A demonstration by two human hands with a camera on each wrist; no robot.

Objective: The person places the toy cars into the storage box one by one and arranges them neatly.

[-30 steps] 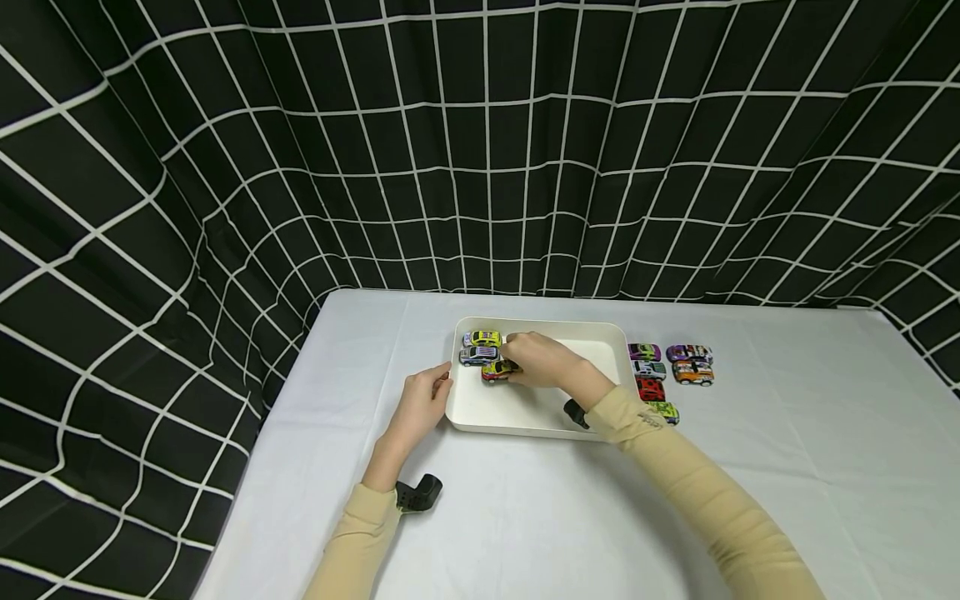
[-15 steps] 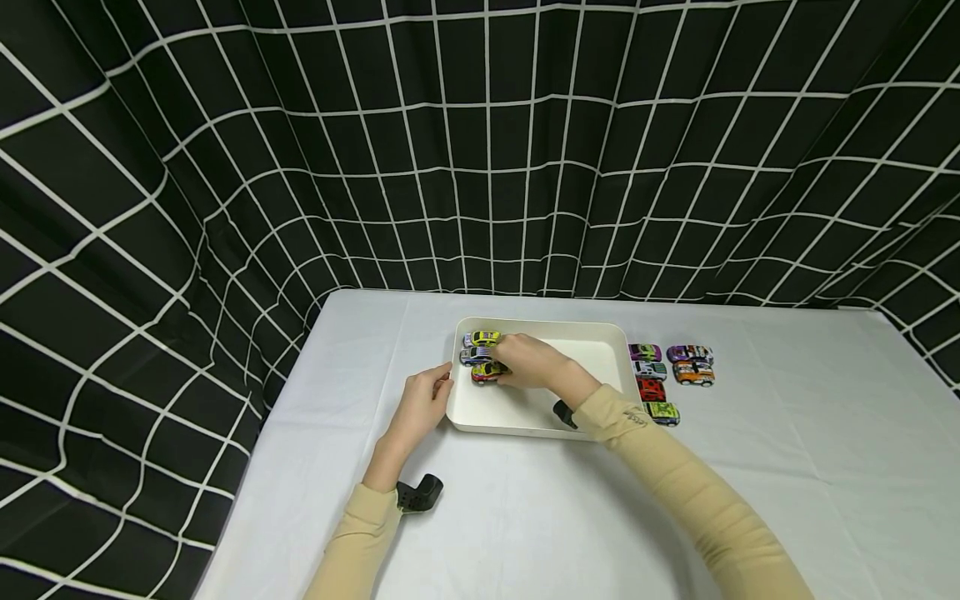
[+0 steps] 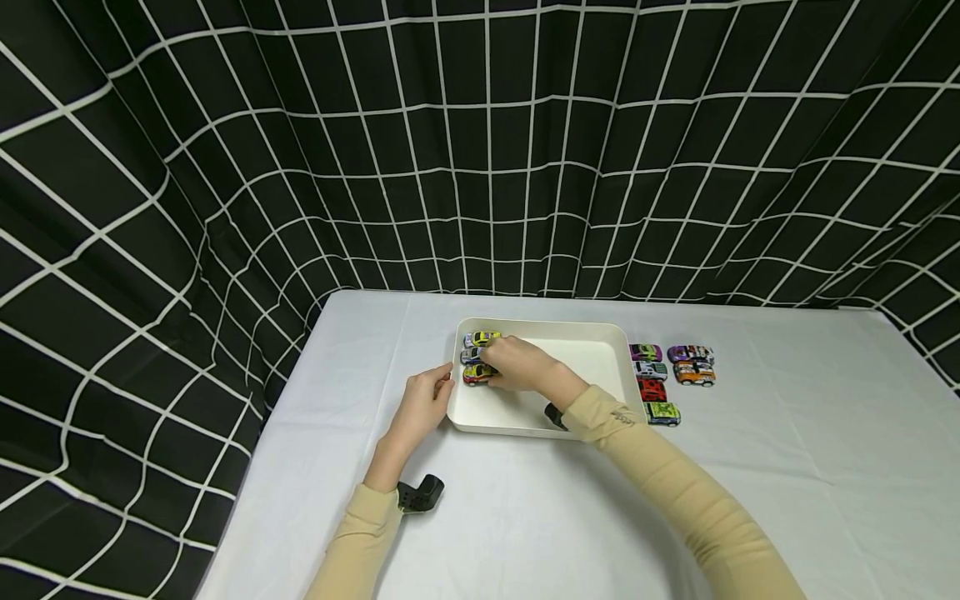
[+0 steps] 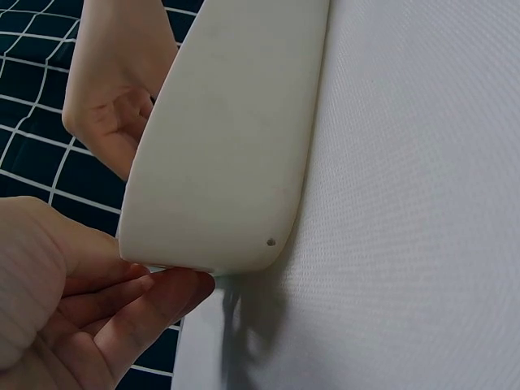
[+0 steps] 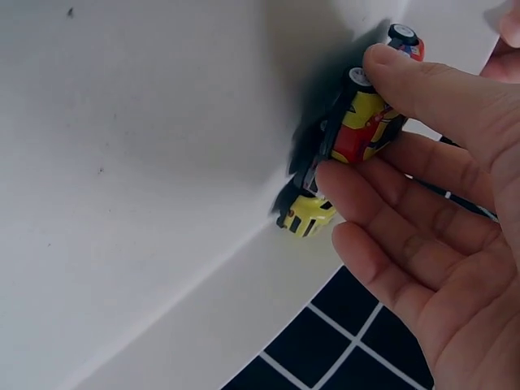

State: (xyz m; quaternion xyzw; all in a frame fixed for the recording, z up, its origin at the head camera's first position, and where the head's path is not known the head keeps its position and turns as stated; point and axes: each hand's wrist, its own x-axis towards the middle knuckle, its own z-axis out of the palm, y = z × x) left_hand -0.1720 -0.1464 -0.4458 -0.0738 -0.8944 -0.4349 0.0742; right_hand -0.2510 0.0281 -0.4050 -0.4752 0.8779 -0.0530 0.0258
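My right hand [image 3: 519, 363] pinches a red-and-yellow toy car [image 3: 476, 375] between thumb and fingers, low inside the white tray [image 3: 540, 432]. In the right wrist view the thumb lies on one side of that car [image 5: 364, 130] and fingertips on the other. Just behind it in the tray are a silver-blue toy car [image 3: 472, 356], partly covered by the hand, and a yellow toy car [image 3: 482, 338] by the back left corner. At the tray's left wall, my left hand [image 3: 424, 400] holds the edge, its thumb and fingers pinching the wall [image 4: 219, 162].
Right of the tray, several toy cars sit on the white-covered table [image 3: 795, 433]: purple-green [image 3: 645, 352], white-green [image 3: 649, 370], red [image 3: 652, 390], lime [image 3: 663, 413], purple [image 3: 691, 354] and orange [image 3: 693, 373]. A black gridded curtain [image 3: 510, 150] hangs behind.
My right hand has slid the red-and-yellow toy car left toward the tray's left wall, beside the silver-blue one. The left hand has stayed put at the tray edge.
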